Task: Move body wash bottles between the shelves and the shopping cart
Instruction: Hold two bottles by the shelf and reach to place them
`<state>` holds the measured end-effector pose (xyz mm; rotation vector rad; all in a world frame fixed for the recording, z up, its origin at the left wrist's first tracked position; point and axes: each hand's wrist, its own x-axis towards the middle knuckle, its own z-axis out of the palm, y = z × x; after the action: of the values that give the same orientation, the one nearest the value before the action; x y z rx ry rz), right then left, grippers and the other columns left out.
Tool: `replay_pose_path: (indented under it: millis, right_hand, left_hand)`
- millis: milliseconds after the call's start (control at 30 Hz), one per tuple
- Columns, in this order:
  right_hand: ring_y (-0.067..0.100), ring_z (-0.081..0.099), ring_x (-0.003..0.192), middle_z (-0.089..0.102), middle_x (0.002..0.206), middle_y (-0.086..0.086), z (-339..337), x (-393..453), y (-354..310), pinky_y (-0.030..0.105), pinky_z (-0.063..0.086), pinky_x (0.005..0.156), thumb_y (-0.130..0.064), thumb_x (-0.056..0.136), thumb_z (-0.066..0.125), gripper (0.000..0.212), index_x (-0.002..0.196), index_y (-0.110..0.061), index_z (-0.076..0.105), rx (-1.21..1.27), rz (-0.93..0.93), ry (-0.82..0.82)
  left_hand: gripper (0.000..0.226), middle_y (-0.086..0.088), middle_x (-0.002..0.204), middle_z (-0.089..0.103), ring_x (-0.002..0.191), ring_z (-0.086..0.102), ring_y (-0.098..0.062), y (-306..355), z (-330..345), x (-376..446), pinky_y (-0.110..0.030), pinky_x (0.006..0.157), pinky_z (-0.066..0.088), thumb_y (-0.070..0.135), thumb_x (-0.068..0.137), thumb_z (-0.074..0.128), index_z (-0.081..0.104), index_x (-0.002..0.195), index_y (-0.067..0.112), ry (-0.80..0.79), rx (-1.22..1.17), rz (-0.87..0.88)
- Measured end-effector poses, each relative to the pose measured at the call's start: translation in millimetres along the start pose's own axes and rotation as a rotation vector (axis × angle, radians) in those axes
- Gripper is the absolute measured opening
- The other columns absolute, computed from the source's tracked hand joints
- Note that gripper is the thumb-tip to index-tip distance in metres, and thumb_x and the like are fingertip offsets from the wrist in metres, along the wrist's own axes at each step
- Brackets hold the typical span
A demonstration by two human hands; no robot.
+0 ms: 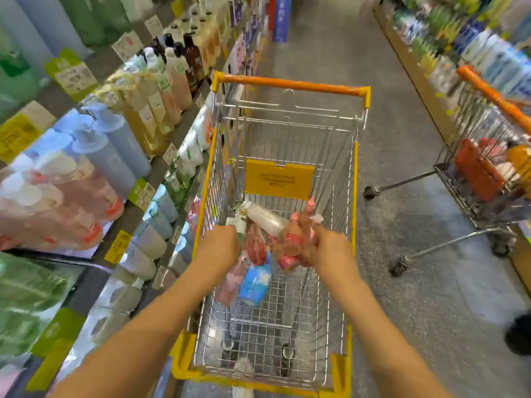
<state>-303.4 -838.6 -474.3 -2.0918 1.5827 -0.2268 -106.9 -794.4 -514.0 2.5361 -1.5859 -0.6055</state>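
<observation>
Both my arms reach down into a yellow-rimmed wire shopping cart (pixel 355 173). My right hand (pixel 324 248) grips a pink pump bottle (pixel 296 239), held above the cart's bottom. My left hand (pixel 219 248) is curled around the lower end of a green-and-white bottle (pixel 240 222). Beside them in the cart lie a clear white bottle (pixel 264 218), a red-pink pouch (pixel 255 247), a blue bottle (pixel 255 284) and a pale pink pouch (pixel 230 285). The picture is blurred by motion.
Shelves (pixel 135 202) packed with body wash bottles run along the left, with price tags on their edges. A second cart (pixel 488 173) holding goods stands at the right, before another shelf row. Grey aisle floor (pixel 402 139) lies between.
</observation>
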Motion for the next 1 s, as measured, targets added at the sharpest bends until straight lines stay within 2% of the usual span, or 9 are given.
replay_pose_path:
  millis: [67,133,333,400,500,567,700,833,1000]
  right_hand:
    - [0.024,0.046,0.07,0.051,0.071,0.003,11.3,19.9,6.2,0.028,0.023,0.05,-0.005,0.089,0.051,0.014,0.076,-0.01,0.053,0.002,0.047,-0.012]
    - [0.03,0.054,0.074,0.06,0.079,0.013,23.5,38.6,16.1,0.029,0.027,0.054,-0.006,0.091,0.051,0.008,0.094,-0.005,0.058,-0.049,0.094,-0.028]
    - [0.033,0.055,0.073,0.064,0.084,0.017,85.8,99.5,42.7,0.03,0.034,0.058,-0.006,0.087,0.054,0.007,0.086,-0.004,0.06,-0.025,0.223,-0.093]
    - [0.032,0.056,0.075,0.062,0.085,0.017,107.7,126.8,46.7,0.029,0.033,0.061,-0.008,0.089,0.052,0.01,0.087,-0.005,0.061,-0.02,0.251,-0.186]
    - [0.032,0.058,0.084,0.064,0.098,0.019,143.2,175.1,53.6,0.032,0.042,0.069,-0.014,0.09,0.053,0.021,0.106,-0.002,0.061,-0.024,0.259,-0.259]
    - [0.034,0.059,0.101,0.062,0.113,0.018,172.0,211.0,62.0,0.035,0.046,0.083,-0.014,0.088,0.056,0.024,0.109,-0.004,0.062,-0.03,0.233,-0.247]
    - [0.034,0.055,0.112,0.059,0.115,0.019,225.0,276.2,81.2,0.039,0.049,0.083,-0.007,0.082,0.06,0.03,0.112,-0.005,0.058,-0.142,0.15,-0.308]
    - [0.034,0.046,0.119,0.048,0.128,0.014,263.2,316.9,94.6,0.049,0.045,0.092,-0.036,0.079,0.071,0.066,0.13,-0.007,0.042,-0.141,0.083,-0.331]
    - [0.025,0.035,0.132,0.035,0.145,0.007,298.1,339.0,104.9,0.033,0.032,0.093,-0.035,0.087,0.063,0.072,0.144,-0.011,0.025,-0.127,0.027,-0.433]
  left_hand:
    - [0.021,-0.029,0.089,0.06,0.089,0.061,-0.04,1.3,8.2,26.0,-0.042,0.068,0.045,0.007,0.092,0.046,0.058,0.085,-0.008,-0.045,-0.044,0.012]
    - [0.023,-0.025,0.085,0.062,0.084,0.063,-0.038,2.0,21.1,49.3,-0.042,0.065,0.047,0.009,0.093,0.049,0.057,0.075,-0.004,-0.094,-0.073,0.022]
    - [0.039,-0.002,0.052,0.039,0.051,0.044,-0.024,1.4,72.1,110.8,-0.028,0.05,0.03,0.005,0.091,0.048,0.04,0.053,0.011,-0.138,-0.165,-0.038]
    - [0.03,-0.009,0.058,0.052,0.064,0.053,-0.033,-1.2,85.6,131.9,-0.031,0.055,0.035,0.006,0.09,0.05,0.053,0.059,0.006,-0.157,-0.213,-0.07]
    - [0.02,-0.025,0.088,0.066,0.087,0.06,-0.039,-11.5,113.7,170.4,-0.033,0.064,0.035,0.012,0.089,0.055,0.065,0.084,-0.005,-0.125,-0.32,-0.153]
    - [0.026,-0.027,0.093,0.065,0.09,0.061,-0.039,-19.4,138.9,196.6,-0.034,0.065,0.038,0.018,0.09,0.056,0.063,0.088,-0.007,-0.127,-0.361,-0.211]
    - [0.037,-0.028,0.096,0.066,0.092,0.063,-0.038,-31.3,192.7,242.0,-0.037,0.071,0.045,0.027,0.095,0.053,0.064,0.096,-0.008,-0.248,-0.297,-0.225]
    - [0.037,-0.022,0.108,0.064,0.101,0.06,-0.036,-28.8,234.2,269.8,-0.039,0.084,0.046,0.025,0.097,0.049,0.057,0.117,-0.005,-0.329,-0.281,-0.251]
    - [0.058,-0.017,0.11,0.063,0.1,0.06,-0.034,-23.6,281.4,291.5,-0.034,0.082,0.045,0.048,0.089,0.053,0.05,0.126,0.003,-0.278,-0.225,-0.256]
